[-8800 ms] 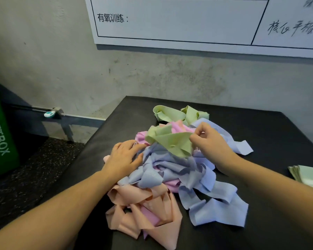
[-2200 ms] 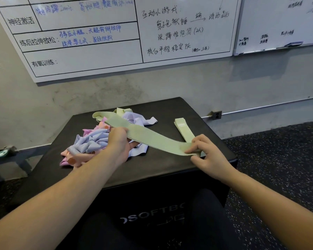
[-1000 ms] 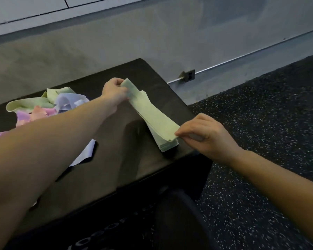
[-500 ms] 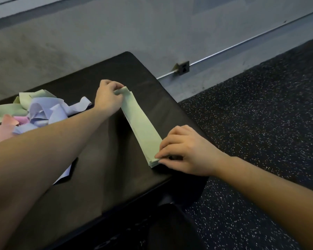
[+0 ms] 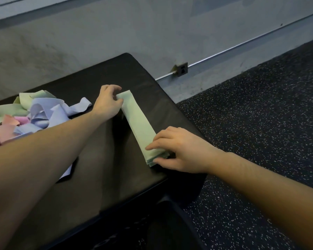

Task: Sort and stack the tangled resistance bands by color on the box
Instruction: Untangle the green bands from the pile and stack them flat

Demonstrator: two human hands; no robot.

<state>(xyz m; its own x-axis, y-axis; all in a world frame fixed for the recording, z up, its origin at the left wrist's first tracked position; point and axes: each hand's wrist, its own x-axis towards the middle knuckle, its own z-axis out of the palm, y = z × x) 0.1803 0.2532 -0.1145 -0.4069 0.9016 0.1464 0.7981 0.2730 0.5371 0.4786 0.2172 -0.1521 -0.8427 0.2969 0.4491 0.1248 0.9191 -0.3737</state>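
Head view, single frame. I take the black box (image 5: 101,159) as my landmark: a padded soft box with a dark top, standing against a grey wall (image 5: 116,33).

On the box top, near its right edge, I see the stack of green resistance bands (image 5: 139,121), flattened and lying lengthwise from the far side toward the near right corner. Several layered edges show at the near end of the stack.

My left hand (image 5: 107,101) is at the far end of the stack, thumb and fingers curled and pinching that end. My right hand (image 5: 177,150) is at the near end, close to the box's near right corner; its fingers lie fairly straight on top of the stack, pressing it down, while the thumb sits against the layered edge below. So the left hand is grasping the bands, and the right hand is flat and pressing, not clenched.

On the left part of the box top lies the tangled pile of bands (image 5: 25,114): lavender-blue, pale green, pink and peach strips mixed together. My left forearm (image 5: 43,150) crosses in front of it and hides its near side.

Right of the box is dark speckled rubber floor (image 5: 260,105). Beyond the box's far right corner, a small bracket (image 5: 182,69) holds a thin rail low on the wall.
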